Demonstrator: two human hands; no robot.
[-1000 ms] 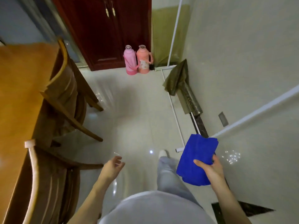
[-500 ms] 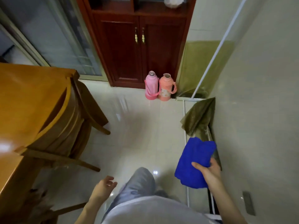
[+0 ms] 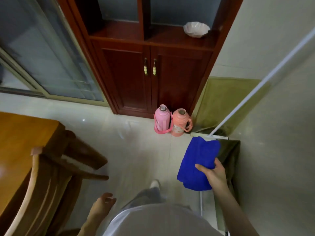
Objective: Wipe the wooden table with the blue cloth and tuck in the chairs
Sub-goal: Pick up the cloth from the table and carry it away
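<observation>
Right hand (image 3: 215, 174), lower right of the frame: grips the blue cloth (image 3: 197, 162), thumb laid across its face, fingers behind; cloth folded, held in the air over the pale floor (image 3: 136, 150), apart from the table.
Left hand (image 3: 103, 204), lower centre: holds nothing, fingers loosely curled, hanging beside the person's grey trouser leg (image 3: 146, 195).
Wooden table (image 3: 20, 143), left edge of the frame: orange-brown top, corner showing.
Chair (image 3: 44, 181), lower left: curved backrest against the table edge, seat and legs standing out onto the floor.
Dark red cabinet (image 3: 150, 79), upper centre: two doors shut, white dish (image 3: 196, 29) on its open shelf.
Pink flask (image 3: 162, 119) and orange flask (image 3: 180, 122), centre: upright, side by side at the cabinet's foot.
</observation>
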